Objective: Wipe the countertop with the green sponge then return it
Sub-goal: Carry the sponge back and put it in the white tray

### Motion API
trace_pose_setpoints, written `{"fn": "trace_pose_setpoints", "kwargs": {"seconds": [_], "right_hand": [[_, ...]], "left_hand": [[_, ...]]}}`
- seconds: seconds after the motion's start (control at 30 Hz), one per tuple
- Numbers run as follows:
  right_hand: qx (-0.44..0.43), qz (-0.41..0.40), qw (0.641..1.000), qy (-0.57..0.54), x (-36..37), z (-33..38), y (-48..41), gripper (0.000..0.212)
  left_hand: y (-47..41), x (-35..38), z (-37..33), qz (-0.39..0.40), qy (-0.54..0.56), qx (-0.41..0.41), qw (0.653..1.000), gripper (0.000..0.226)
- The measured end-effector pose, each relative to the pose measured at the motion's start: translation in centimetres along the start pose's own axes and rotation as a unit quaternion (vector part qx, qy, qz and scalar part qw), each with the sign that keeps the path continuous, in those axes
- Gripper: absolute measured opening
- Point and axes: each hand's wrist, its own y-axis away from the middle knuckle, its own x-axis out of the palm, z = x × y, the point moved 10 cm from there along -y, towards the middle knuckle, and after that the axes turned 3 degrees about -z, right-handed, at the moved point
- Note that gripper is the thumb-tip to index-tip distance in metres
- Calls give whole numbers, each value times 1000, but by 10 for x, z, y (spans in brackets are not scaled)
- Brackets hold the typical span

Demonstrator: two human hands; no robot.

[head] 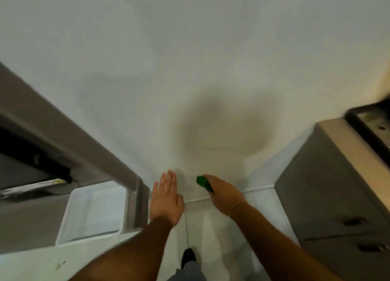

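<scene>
Between grey cabinets [329, 187], the right hand [224, 193] grips the green sponge [203, 183]; the left hand [166, 198] is spread flat.

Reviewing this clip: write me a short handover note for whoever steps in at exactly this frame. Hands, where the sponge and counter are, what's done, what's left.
Left hand: empty, fingers straight and together, held out in front.
Right hand: closed around the green sponge, which sticks out past the fingers.
Position: person is standing on the tiled floor facing a plain wall; the countertop lies low on the left, with a white tray on it and a few green specks near its front edge. A grey cabinet stands on the right.
Done: sponge is in hand.
Left: the frame is blurred and does not show whether wiping has happened; the sponge is not yet returned.
</scene>
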Motion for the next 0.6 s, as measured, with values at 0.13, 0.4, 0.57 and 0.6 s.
{"fn": "trace_pose_setpoints", "kwargs": {"seconds": [0.13, 0.4, 0.57, 0.6], "right_hand": [[-47, 118, 992, 16, 111, 96, -34, 49], [-131, 226, 964, 47, 281, 275, -94, 47], [-208, 192, 952, 119, 344, 317, -131, 70], [-221, 198, 944, 141, 360, 313, -134, 71]], "left_hand": [[32, 0, 146, -23, 27, -129, 991, 80], [89, 6, 310, -15, 97, -289, 952, 82], [92, 6, 341, -32, 108, -274, 955, 84], [94, 6, 347, -33, 103, -272, 956, 84]]}}
